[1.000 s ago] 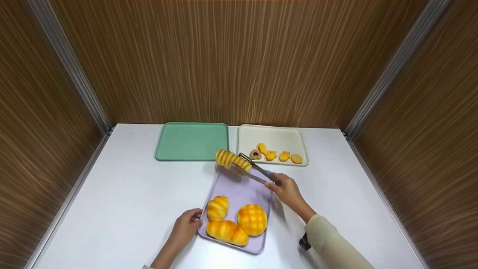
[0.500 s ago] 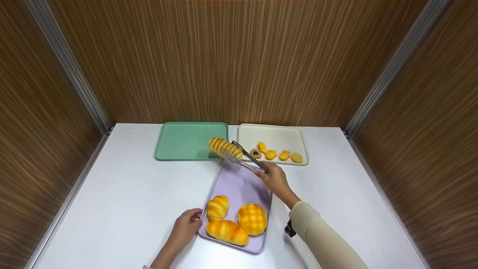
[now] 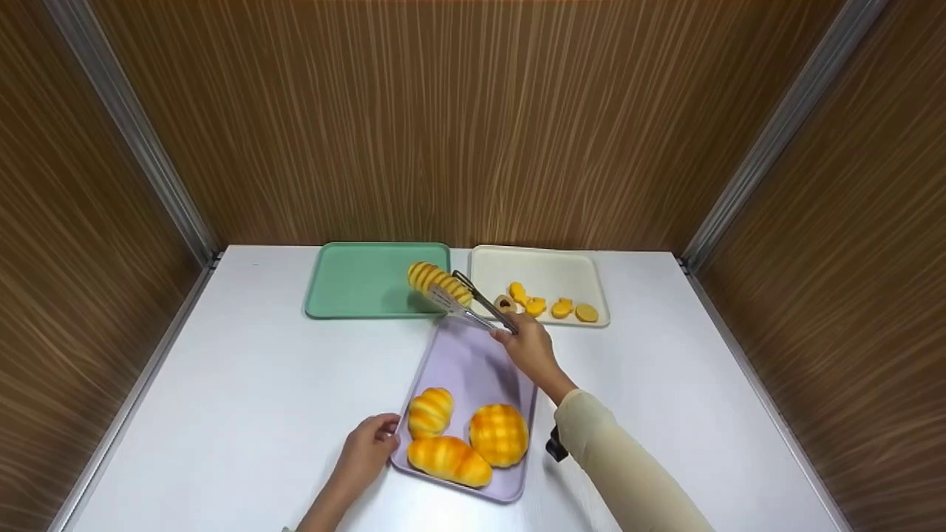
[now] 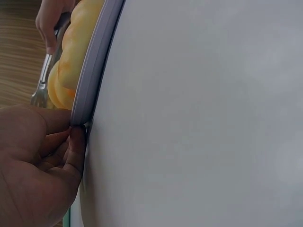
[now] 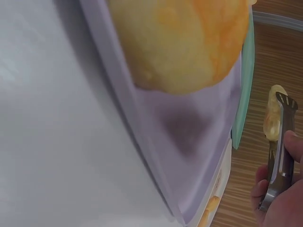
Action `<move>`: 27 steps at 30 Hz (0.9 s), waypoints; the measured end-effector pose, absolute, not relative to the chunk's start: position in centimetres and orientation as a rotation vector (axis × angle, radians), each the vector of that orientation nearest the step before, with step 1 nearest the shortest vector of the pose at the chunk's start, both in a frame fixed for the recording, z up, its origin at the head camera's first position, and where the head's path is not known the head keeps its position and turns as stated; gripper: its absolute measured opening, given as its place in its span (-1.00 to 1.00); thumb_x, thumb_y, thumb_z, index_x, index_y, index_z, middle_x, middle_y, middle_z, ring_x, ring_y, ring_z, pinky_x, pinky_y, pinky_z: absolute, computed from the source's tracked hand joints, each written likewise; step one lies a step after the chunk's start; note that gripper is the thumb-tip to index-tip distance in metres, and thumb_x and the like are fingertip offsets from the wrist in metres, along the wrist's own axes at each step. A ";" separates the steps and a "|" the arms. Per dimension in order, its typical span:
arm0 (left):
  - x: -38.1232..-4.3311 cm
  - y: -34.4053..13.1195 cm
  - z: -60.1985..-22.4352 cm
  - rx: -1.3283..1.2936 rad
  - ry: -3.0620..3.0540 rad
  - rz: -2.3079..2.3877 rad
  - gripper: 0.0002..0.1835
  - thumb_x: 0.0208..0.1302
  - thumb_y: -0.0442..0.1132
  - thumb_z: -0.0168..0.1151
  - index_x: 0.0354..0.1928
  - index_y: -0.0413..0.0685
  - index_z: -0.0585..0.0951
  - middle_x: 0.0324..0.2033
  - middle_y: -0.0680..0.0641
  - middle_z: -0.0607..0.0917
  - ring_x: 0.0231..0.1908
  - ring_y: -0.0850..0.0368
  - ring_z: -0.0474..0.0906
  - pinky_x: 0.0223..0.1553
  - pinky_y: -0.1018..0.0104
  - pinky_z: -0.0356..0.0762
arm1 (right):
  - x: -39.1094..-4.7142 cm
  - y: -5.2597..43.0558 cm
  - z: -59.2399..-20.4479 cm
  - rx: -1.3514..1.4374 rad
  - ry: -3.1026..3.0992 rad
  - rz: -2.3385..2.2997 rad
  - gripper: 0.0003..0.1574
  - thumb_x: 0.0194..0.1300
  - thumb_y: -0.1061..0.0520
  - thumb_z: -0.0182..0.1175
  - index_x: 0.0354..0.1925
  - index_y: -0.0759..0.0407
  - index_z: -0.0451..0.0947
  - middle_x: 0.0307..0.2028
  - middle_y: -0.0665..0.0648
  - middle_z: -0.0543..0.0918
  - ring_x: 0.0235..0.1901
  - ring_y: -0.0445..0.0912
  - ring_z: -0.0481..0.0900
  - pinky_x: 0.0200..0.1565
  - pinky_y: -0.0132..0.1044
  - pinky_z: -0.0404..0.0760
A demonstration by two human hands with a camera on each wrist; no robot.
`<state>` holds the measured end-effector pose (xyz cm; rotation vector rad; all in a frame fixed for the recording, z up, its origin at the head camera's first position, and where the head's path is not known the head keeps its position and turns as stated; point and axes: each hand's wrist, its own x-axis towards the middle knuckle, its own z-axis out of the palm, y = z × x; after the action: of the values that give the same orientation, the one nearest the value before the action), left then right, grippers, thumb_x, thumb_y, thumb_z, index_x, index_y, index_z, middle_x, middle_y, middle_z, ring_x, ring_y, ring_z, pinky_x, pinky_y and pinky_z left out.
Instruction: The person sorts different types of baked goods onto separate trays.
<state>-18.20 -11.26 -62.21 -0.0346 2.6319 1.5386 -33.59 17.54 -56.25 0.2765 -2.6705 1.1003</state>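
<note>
My right hand [image 3: 529, 344] grips metal tongs [image 3: 482, 301], which clamp a long striped bread roll [image 3: 427, 277] in the air over the right part of the green tray [image 3: 355, 284]. In the right wrist view the tongs [image 5: 282, 146] show from the side with the roll [image 5: 272, 113] between their ends. With thumb and fingers, my left hand [image 3: 363, 451] pinches the left rim of the lavender tray [image 3: 473, 355]; the left wrist view shows them at the rim [image 4: 90, 80]. A twisted roll [image 3: 430, 414], a long bun [image 3: 449, 460] and a round checkered bun [image 3: 499, 434] lie in this tray's near half.
A cream tray [image 3: 539, 266] stands at the back right, with several small yellow and brown cookies [image 3: 536, 307] along its near side. The trays lie on a white table [image 3: 244, 384]. Wood-patterned panels [image 3: 443, 118] enclose the back and both sides.
My right hand has moved forward and left, carrying the striped roll in the tongs from above the lavender tray's far end to over the green tray. My left hand has stayed at the rim.
</note>
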 end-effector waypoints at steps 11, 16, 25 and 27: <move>-18.2 -11.1 -62.2 -0.047 2.619 1.557 -0.64 0.30 -0.38 0.21 0.13 -0.25 0.60 -0.09 -0.09 0.67 -0.13 0.12 0.58 -0.09 0.25 0.62 | -35.0 15.7 -56.0 0.233 -2.703 1.038 -0.63 0.22 0.06 0.43 -0.07 0.25 0.68 -0.20 0.26 0.69 -0.22 0.10 0.62 -0.12 0.10 0.59; -18.0 -11.1 -62.1 -0.043 2.600 1.564 -0.65 0.30 -0.38 0.21 0.13 -0.25 0.60 -0.11 -0.09 0.67 -0.14 0.12 0.56 -0.14 0.32 0.61 | -35.3 14.8 -56.4 0.208 -2.739 1.001 -0.67 0.22 0.05 0.43 -0.15 0.25 0.66 -0.23 0.25 0.66 -0.29 0.07 0.58 -0.17 0.06 0.59; -18.1 -11.2 -62.2 -0.057 2.605 1.574 -0.66 0.31 -0.37 0.22 0.13 -0.24 0.61 -0.10 -0.10 0.67 -0.15 0.10 0.58 -0.15 0.29 0.62 | -36.1 12.7 -56.7 0.216 -2.708 0.994 -0.72 0.23 0.08 0.42 -0.25 0.29 0.66 -0.34 0.19 0.69 -0.34 0.07 0.59 -0.19 0.05 0.60; -18.2 -11.2 -62.3 -0.050 2.618 1.565 -0.65 0.30 -0.38 0.23 0.13 -0.25 0.61 -0.11 -0.10 0.67 -0.14 0.10 0.58 -0.12 0.25 0.62 | -36.4 12.3 -56.7 0.206 -2.715 0.990 -0.74 0.24 0.06 0.41 -0.29 0.25 0.64 -0.39 0.18 0.68 -0.37 0.07 0.58 -0.22 0.05 0.60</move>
<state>-18.19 -11.23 -62.26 -0.0504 2.6184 1.5654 -36.39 12.34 -56.69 0.2057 -2.7146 0.9903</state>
